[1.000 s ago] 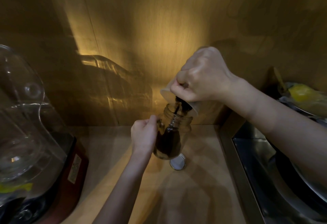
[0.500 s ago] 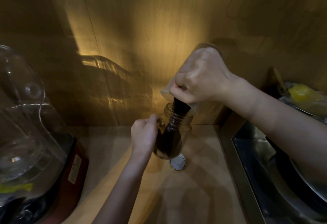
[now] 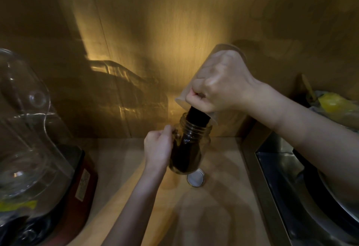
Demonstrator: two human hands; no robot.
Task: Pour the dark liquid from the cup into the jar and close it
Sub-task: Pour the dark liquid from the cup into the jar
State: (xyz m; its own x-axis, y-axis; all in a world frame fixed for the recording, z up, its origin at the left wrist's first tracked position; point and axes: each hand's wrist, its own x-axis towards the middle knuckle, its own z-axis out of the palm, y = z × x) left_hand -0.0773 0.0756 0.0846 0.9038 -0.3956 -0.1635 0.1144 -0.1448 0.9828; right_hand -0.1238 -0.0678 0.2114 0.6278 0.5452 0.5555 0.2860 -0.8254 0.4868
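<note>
Fingers of the right hand are wrapped tight around a translucent plastic cup, tipped steeply mouth-down so its rim hangs just over the open mouth of a clear glass jar with a side handle. Dark liquid falls in a thick column from the cup's lip into the jar, which is already filled dark through most of its body. Below and to the left of that hand, the left hand is closed on the jar's handle, with the jar standing on the pale wooden counter. Just beside the jar's base, toward the person, a round metal lid lies flat. Farther right of the right forearm runs a steel sink; far left of the left hand stands a clear-jugged appliance on a red base.
</note>
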